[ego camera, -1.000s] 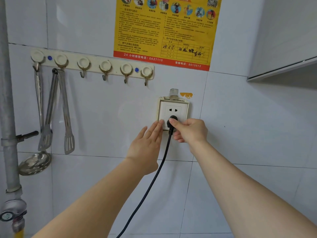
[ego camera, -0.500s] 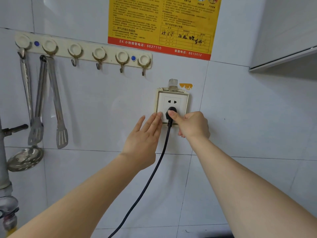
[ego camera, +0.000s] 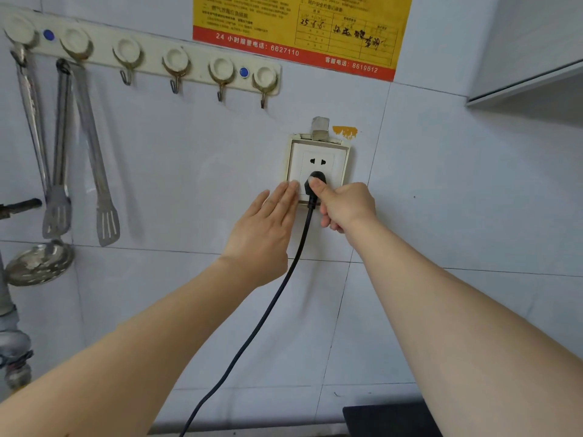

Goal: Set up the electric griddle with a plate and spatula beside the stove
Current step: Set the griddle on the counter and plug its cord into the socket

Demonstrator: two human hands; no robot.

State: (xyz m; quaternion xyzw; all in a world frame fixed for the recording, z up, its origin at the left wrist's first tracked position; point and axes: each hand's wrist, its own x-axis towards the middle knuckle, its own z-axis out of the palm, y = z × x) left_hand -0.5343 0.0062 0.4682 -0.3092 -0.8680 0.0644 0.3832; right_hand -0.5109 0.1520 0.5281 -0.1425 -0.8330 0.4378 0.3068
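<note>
A white wall socket (ego camera: 318, 162) sits on the tiled wall, with a black plug (ego camera: 312, 181) seated in its lower holes. The plug's black cord (ego camera: 274, 298) hangs down and left to the bottom edge. My right hand (ego camera: 347, 206) has its thumb pressed on the plug and its other fingers curled. My left hand (ego camera: 268, 228) lies flat, fingertips resting on the socket's left edge. Metal slotted spatulas (ego camera: 107, 216) hang from a hook rail (ego camera: 148, 58) at the left. The griddle and the plate are out of view.
A metal skimmer ladle (ego camera: 38, 263) hangs below the spatulas. A grey gas pipe with a valve (ego camera: 12, 342) runs down the far left. A yellow notice (ego camera: 303, 29) is stuck above the socket. A dark object's corner (ego camera: 388, 419) shows at the bottom right.
The view has tilted down and closed in on the socket. My right hand has shifted from gripping the plug to pressing it with the thumb. The left hand stays flat by the socket.
</note>
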